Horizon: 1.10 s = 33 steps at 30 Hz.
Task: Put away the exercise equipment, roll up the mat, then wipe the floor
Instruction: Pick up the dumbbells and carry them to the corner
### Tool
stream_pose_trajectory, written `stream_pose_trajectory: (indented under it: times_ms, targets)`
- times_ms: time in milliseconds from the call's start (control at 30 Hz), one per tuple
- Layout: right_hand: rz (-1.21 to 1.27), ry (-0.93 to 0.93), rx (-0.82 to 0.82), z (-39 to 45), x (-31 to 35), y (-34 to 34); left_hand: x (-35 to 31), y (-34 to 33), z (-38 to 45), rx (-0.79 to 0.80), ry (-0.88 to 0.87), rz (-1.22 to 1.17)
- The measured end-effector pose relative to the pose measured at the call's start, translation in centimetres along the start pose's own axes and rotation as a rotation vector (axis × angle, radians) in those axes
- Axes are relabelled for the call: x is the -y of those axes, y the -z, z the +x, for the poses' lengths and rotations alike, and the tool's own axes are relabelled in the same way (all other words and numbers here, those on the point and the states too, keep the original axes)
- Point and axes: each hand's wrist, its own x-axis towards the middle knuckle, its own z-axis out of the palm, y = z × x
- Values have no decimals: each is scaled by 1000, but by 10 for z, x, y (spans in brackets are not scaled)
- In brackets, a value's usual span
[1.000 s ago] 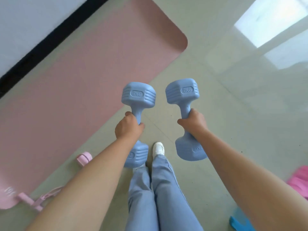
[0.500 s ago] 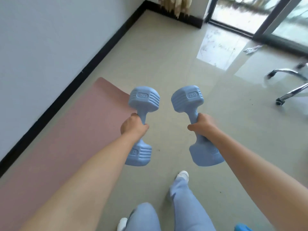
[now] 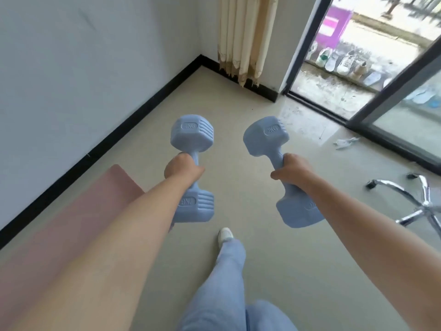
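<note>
Left hand [image 3: 182,167] wrapped tight round the grip of the left dumbbell [image 3: 192,137], fingers fully curled, held up in the air over the floor [image 3: 262,271]. Right hand [image 3: 292,169] likewise clenched on the grip of the right dumbbell [image 3: 265,137], also off the floor. Both dumbbells pale blue, standing roughly upright, upper heads marked "2KG", the right one tilted with its top leaning inward. Well apart from each other, side by side, neither touching anything but the hand holding it. Pink mat [image 3: 71,223] flat and unrolled on the floor along the wall [image 3: 83,56], at lower left, partly hidden behind the left forearm. One leg in light blue trousers with a white shoe [image 3: 225,234] stepping forward between the arms. Chrome chair base [image 3: 415,201] on castors at the right. Cream curtain [image 3: 243,37] hanging in the corner, beside an open sliding door [image 3: 386,91] with shoes lined up outside. Scrap of white litter [image 3: 346,142] on the floor near the door track.
</note>
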Motion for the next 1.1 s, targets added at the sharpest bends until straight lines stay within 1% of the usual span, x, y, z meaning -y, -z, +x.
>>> stream_pose_trajectory:
  times_ms: [233, 467, 567, 700, 800, 900, 1000, 1100]
  targets:
    - [-62, -11, 71, 152, 35, 101, -102, 45, 133, 50, 54, 9]
    - [-111, 58, 149, 329, 62, 174, -188, 66, 278, 39, 89, 97]
    - [-158, 67, 166, 404, 69, 202, -228, 74, 346, 67, 118, 117]
    - [-243, 28, 160, 491, 84, 227, -267, 73, 432, 120, 121, 123]
    - [-281, -19, 171, 551, 95, 232, -288, 68, 497, 192, 90, 175]
    - [-349, -52, 196, 609, 98, 220, -301, 50, 566, 274, 27, 268]
    - [-374, -99, 231, 679, 97, 187, -308, 14, 640, 343, -45, 373]
    - [-353, -147, 259, 751, 81, 136, -314, -39, 712, 385, -127, 460]
